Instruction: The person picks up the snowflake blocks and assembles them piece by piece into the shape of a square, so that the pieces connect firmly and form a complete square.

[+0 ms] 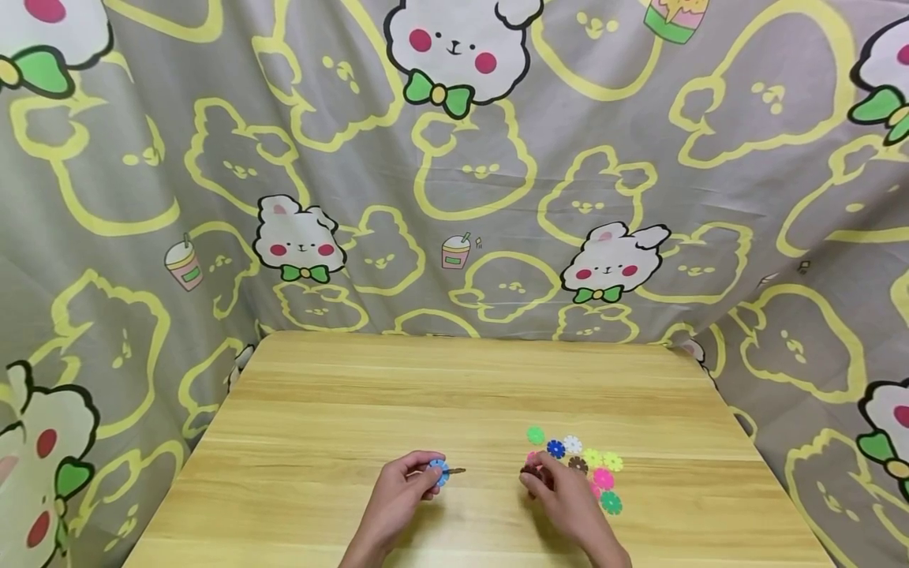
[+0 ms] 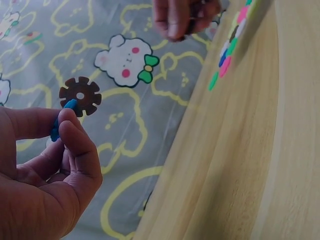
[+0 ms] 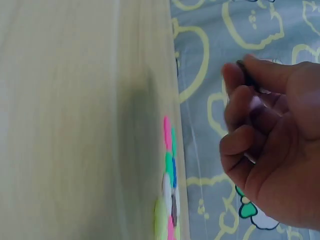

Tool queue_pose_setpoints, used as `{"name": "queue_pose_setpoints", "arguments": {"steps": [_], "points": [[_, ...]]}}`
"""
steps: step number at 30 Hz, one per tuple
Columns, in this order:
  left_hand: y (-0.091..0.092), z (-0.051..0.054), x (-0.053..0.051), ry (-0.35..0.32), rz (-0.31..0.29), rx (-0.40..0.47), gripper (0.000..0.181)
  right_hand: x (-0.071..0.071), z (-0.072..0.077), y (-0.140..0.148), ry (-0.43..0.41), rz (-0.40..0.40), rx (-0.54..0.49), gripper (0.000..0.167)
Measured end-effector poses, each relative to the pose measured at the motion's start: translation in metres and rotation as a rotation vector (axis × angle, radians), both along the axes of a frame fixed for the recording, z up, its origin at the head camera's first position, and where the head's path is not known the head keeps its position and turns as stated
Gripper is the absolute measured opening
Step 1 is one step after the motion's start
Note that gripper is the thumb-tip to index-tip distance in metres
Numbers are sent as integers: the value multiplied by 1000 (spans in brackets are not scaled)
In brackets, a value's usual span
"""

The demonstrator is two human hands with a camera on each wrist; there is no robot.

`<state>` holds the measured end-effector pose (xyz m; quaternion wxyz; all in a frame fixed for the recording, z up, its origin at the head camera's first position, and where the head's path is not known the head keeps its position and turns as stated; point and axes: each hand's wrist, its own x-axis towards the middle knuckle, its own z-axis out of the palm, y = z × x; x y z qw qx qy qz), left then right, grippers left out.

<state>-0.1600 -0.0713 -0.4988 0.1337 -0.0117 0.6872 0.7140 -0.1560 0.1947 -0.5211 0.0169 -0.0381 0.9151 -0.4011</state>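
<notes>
My left hand (image 1: pixel 401 493) pinches a blue notched plastic disc (image 1: pixel 440 472) between thumb and fingers, above the left-middle of the table. Slotted crosswise into it is a brown notched disc (image 2: pixel 89 98), seen nearly edge-on in the head view and face-on in the left wrist view. To the right, my right hand (image 1: pixel 564 495) pinches another dark brown disc (image 3: pixel 245 74), mostly covered by the fingers. The two hands are apart, each raised over the table.
Beside and beyond the right hand lies a loose group of flat notched discs, among them a green disc (image 1: pixel 611 502), a dark blue disc (image 1: pixel 556 449) and a yellow disc (image 1: pixel 612 461). A cartoon-print curtain (image 1: pixel 454 197) surrounds the wooden table (image 1: pixel 319 410).
</notes>
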Motion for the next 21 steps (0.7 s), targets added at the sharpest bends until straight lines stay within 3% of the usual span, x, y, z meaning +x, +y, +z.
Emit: {"name": "queue_pose_setpoints", "arguments": {"steps": [8,15,21], "points": [[0,0,1,4,-1,2,30,0,9,-17,-54,82,-253,27],[0,1,1,15,-10,-4,30,1,17,-30,-112,98,-393,20],[2,0,2,29,-23,-11,33,3,24,-41,-109,131,-424,18]]}}
